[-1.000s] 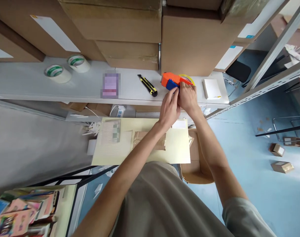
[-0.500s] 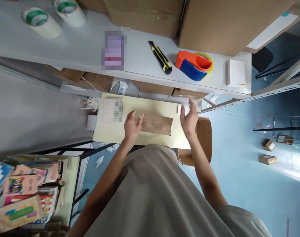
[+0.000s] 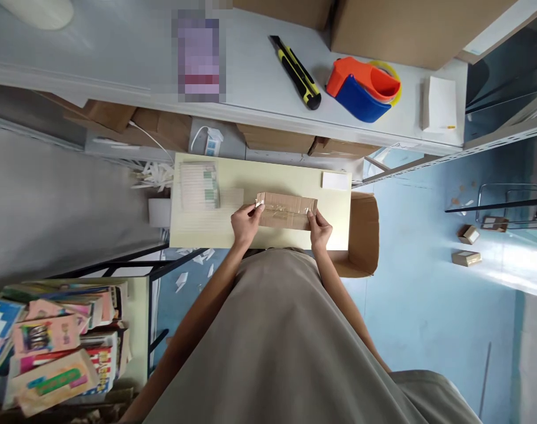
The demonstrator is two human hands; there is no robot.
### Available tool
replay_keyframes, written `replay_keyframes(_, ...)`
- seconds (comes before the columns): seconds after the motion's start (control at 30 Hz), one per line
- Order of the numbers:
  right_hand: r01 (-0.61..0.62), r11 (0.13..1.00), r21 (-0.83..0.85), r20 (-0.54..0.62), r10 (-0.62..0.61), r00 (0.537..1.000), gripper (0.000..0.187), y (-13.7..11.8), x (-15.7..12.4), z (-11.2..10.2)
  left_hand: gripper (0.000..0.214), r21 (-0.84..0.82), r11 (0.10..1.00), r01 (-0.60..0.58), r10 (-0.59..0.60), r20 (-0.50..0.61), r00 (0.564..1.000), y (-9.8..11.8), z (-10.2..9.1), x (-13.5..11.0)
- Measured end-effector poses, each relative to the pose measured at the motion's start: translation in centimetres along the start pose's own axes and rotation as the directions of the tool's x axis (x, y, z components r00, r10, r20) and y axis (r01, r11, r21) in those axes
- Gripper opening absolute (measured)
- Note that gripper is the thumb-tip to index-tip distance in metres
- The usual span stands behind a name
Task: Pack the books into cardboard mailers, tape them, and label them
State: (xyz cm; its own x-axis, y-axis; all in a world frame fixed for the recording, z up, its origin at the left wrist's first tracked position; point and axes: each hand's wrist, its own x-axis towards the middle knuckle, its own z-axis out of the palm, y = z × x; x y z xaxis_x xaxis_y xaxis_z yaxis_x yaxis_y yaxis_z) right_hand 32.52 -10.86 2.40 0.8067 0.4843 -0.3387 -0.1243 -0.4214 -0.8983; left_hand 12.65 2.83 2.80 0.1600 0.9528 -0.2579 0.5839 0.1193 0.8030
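Observation:
A small taped cardboard box [image 3: 286,210] lies on the pale yellow table [image 3: 206,227]. My left hand [image 3: 245,224] grips its left end, fingers curled over the edge. My right hand [image 3: 319,228] holds its right end the same way. On the white shelf [image 3: 259,88] above the table sit an orange and blue tape dispenser [image 3: 361,88] and a yellow and black utility knife [image 3: 297,70], both away from my hands.
A white pad [image 3: 438,103] lies at the shelf's right end. A stack of labels [image 3: 200,185] and a white slip [image 3: 336,179] rest on the table. An open cardboard box [image 3: 361,235] stands right of it. Colourful books [image 3: 52,347] lie lower left. Small boxes [image 3: 467,247] dot the blue floor.
Both hands left the tape dispenser on the shelf and came down to the table. They now grip the two ends of the taped box. The view tilted downward.

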Motion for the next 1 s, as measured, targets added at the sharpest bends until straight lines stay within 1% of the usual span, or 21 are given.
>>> replay_keyframes(0.07, 0.005, 0.999, 0.032, -0.002, -0.005, 1.000, 0.073, 0.7, -0.2, -0.1, 0.028, -0.020, 0.999, -0.049, 0.049, 0.044, 0.998, -0.5, -0.5, 0.2)
replay_keyframes(0.13, 0.027, 0.999, 0.022, 0.007, -0.027, 1.000, 0.071, 0.5, -0.6, -0.6, 0.029, -0.054, 0.993, -0.103, 0.107, 0.076, 0.991, -1.0, -1.3, 0.2)
replay_keyframes(0.2, 0.097, 0.995, -0.007, 0.018, -0.097, 0.995, 0.066, -0.3, -1.2, -1.3, 0.030, -0.097, 0.981, -0.170, 0.178, 0.081, 0.981, -1.4, -2.3, 0.2)
replay_keyframes(0.27, 0.200, 0.978, -0.065, 0.025, -0.199, 0.980, 0.058, -1.3, -1.6, -2.1, 0.032, -0.135, 0.965, -0.224, 0.235, 0.069, 0.969, -1.9, -3.3, 0.1)
replay_keyframes(0.33, 0.277, 0.952, -0.130, 0.037, -0.274, 0.961, 0.049, -1.9, -1.8, -2.7, 0.035, -0.165, 0.958, -0.236, 0.249, 0.067, 0.966, -2.7, -4.1, 0.2)
replay_keyframes(0.37, 0.294, 0.943, -0.153, 0.054, -0.290, 0.956, 0.046, -1.8, -1.7, -2.8, 0.036, -0.175, 0.958, -0.227, 0.242, 0.074, 0.967, -3.1, -4.3, 0.3)
replay_keyframes(0.43, 0.306, 0.936, -0.176, 0.115, -0.290, 0.950, 0.043, -0.9, -1.4, -2.6, 0.036, -0.190, 0.962, -0.195, 0.217, 0.101, 0.971, -4.3, -4.5, 0.5)
replay_keyframes(0.53, 0.260, 0.945, -0.198, 0.214, -0.217, 0.952, 0.045, 1.9, -1.0, -1.5, 0.031, -0.196, 0.973, -0.124, 0.157, 0.165, 0.974, -6.5, -4.0, 0.8)
replay_keyframes(0.63, 0.160, 0.948, -0.274, 0.285, -0.079, 0.955, 0.050, 4.9, -0.7, -0.6, 0.027, -0.113, 0.993, 0.021, 0.011, 0.271, 0.963, -9.0, -3.4, 0.9)
replay_keyframes(0.7, 0.133, 0.936, -0.327, 0.324, -0.021, 0.946, 0.051, 6.0, -0.5, -0.6, 0.021, -0.025, 0.994, 0.105, -0.091, 0.319, 0.943, -10.4, -3.3, 1.1)
replay_keyframes(0.73, 0.132, 0.930, -0.343, 0.338, -0.009, 0.941, 0.052, 6.2, -0.2, -0.8, 0.019, 0.005, 0.992, 0.129, -0.123, 0.327, 0.937, -10.9, -3.3, 1.3)
replay_keyframes(0.77, 0.134, 0.928, -0.348, 0.345, -0.006, 0.938, 0.053, 6.2, 0.2, -0.9, 0.019, 0.022, 0.990, 0.142, -0.141, 0.325, 0.935, -11.1, -3.3, 1.7)
replay_keyframes(0.83, 0.139, 0.928, -0.346, 0.340, -0.014, 0.940, 0.058, 5.6, 1.5, -1.2, 0.027, 0.026, 0.989, 0.147, -0.148, 0.299, 0.943, -11.1, -3.1, 2.8)
replay_keyframes(0.93, 0.130, 0.941, -0.312, 0.304, -0.030, 0.952, 0.065, 4.1, 4.0, -0.5, 0.044, -0.029, 0.988, 0.150, -0.141, 0.211, 0.967, -9.7, -2.1, 5.3)
replay_keyframes(1.0, 0.106, 0.957, -0.270, 0.303, -0.020, 0.953, 0.063, 3.2, 5.5, 0.5, 0.048, -0.100, 0.982, 0.160, -0.141, 0.174, 0.975, -8.5, -1.1, 7.0)
